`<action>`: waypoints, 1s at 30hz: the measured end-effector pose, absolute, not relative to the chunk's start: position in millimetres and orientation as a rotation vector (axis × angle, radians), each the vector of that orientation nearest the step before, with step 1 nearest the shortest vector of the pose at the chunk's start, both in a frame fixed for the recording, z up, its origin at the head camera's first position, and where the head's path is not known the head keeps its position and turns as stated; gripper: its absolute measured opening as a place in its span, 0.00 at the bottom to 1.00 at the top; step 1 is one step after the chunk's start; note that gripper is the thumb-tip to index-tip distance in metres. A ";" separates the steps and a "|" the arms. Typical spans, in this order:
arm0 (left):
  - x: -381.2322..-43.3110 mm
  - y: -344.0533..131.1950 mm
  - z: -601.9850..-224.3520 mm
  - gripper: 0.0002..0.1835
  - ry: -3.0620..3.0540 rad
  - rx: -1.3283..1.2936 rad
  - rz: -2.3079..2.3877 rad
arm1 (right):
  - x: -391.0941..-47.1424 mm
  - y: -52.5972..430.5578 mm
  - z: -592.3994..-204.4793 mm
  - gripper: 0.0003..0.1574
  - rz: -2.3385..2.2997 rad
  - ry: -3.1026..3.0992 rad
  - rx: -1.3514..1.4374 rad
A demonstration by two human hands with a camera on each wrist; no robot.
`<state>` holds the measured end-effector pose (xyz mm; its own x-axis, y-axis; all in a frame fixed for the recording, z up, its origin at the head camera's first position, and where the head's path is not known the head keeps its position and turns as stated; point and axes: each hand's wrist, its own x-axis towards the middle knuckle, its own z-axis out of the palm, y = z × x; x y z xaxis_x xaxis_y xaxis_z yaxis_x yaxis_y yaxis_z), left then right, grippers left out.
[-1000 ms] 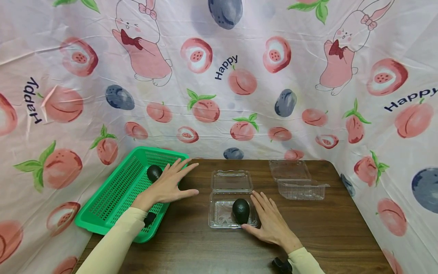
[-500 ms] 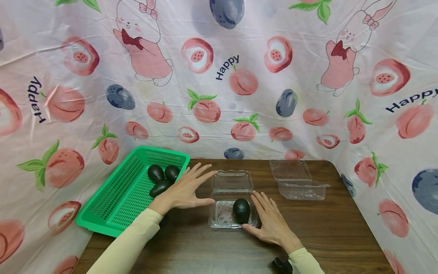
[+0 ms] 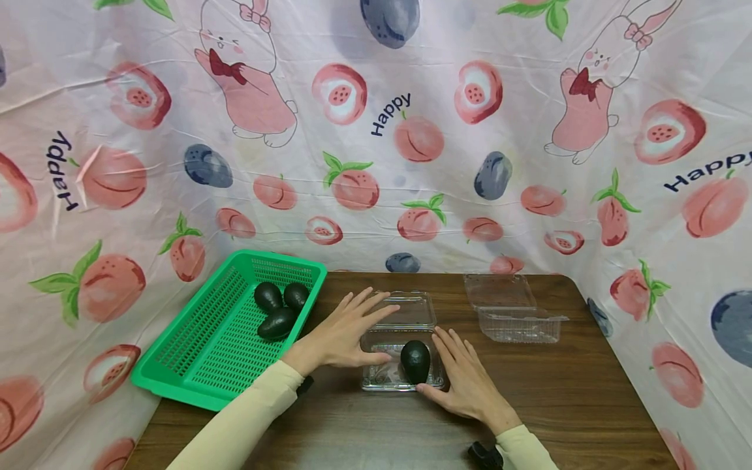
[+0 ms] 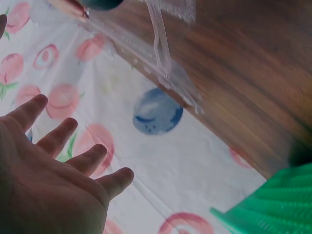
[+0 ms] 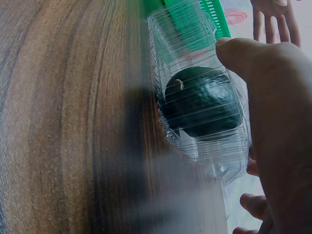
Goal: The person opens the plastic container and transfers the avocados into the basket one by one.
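Note:
An avocado (image 3: 415,362) with dark skin lies in the right part of a clear plastic clamshell container (image 3: 382,382), whose lid (image 3: 417,310) is folded back away from me. My right hand (image 3: 470,385) rests against the container's right side, fingers extended along it and thumb at the front rim; the right wrist view shows the thumb (image 5: 236,51) at the rim beside the avocado. Over the left part of the container is my left hand (image 3: 341,333), fingers spread and nothing held, overlapping the lid in the head view. Its spread fingers (image 4: 87,160) also show in the left wrist view.
A green plastic basket (image 3: 182,313) stands at the left with three more avocados (image 3: 276,324) in its right part. A second clear clamshell (image 3: 519,326), lid up, sits at the back right of the wooden table (image 3: 587,391). Printed cloth (image 3: 364,150) hangs around the table.
My left hand has moved right, from over the green basket to over the clamshell's left part, bringing three avocados in the basket into full view. My right hand stays at the clamshell.

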<state>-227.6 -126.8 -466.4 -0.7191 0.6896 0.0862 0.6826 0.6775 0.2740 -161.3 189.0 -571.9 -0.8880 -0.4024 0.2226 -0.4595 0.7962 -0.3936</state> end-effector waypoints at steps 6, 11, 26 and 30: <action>-224.9 -112.6 -475.6 0.51 2.833 1.238 0.409 | -161.2 189.7 -571.8 0.71 0.687 -2.869 0.685; -224.2 -101.7 -483.8 0.48 2.795 1.293 0.386 | -160.5 190.0 -570.9 0.70 0.696 -2.866 0.690; -220.2 -80.2 -500.8 0.40 2.682 1.415 0.401 | -160.9 190.8 -570.8 0.71 0.720 -2.889 0.690; -219.4 -75.9 -505.1 0.38 2.676 1.435 0.365 | -161.0 190.6 -571.3 0.71 0.722 -2.887 0.694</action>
